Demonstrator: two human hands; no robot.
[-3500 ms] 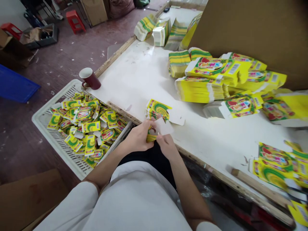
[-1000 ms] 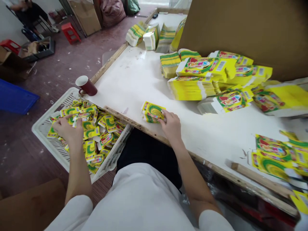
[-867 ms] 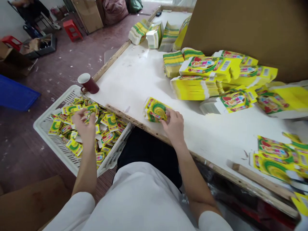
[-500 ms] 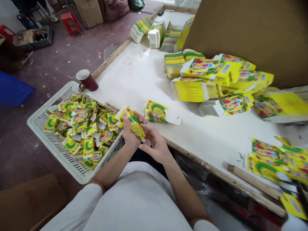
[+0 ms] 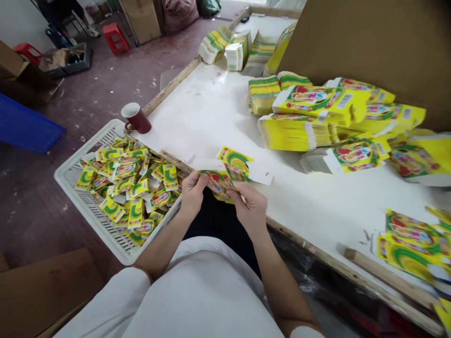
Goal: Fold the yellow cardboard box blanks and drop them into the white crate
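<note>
A flat yellow, green and red printed carton (image 5: 220, 182) is stretched between my two hands at the table's front edge. My left hand (image 5: 192, 191) pinches its left end between thumb and fingers. On its right end, my right hand (image 5: 249, 204) grips with the thumb on top. Just behind the carton lies a small fanned stack of flat cartons (image 5: 237, 162) with a white flap to the right. Left of my left hand, a white plastic basket (image 5: 66, 180) holds a heap of small yellow-green cartons (image 5: 138, 188).
A maroon mug (image 5: 139, 119) stands at the table corner by the basket. Bundles of flat cartons (image 5: 310, 105) are piled on the white table (image 5: 197, 115) before a large cardboard sheet (image 5: 369, 47). More cartons (image 5: 410, 244) and a wooden strip (image 5: 387, 277) lie at right.
My left hand held a carton with its swirl side up, my right hand loosely open beside it. Now both hands grip a carton's opposite ends, its fruit-printed side up. The view has shifted slightly.
</note>
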